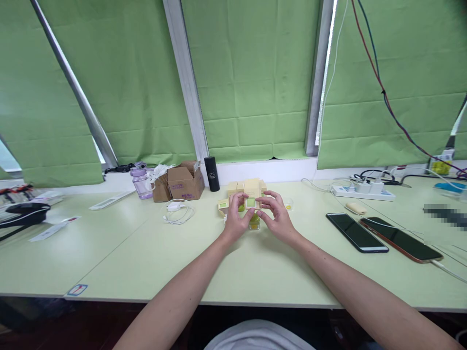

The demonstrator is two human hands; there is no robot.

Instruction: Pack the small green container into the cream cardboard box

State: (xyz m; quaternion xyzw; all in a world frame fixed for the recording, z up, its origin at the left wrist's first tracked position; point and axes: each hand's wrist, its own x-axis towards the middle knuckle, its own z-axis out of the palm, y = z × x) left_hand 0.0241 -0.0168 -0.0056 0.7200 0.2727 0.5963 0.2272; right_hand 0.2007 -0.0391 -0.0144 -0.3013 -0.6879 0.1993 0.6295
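My left hand is closed on the left side of a small cream box with a green square on its face. My right hand pinches the box's right edge, thumb low and fingers above. Just below the box, a small clear container with yellow-green contents stands on the table. Another cream box with a green patch is beside my left hand. Behind my hands rise several cream boxes, partly hidden. To the right of my right hand lies a small clear piece with something yellow.
Left of my hands are a white charger with cable, an open brown carton, a purple bottle and a black cylinder. On the right lie two phones and a white power strip. The table's front edge runs below my forearms.
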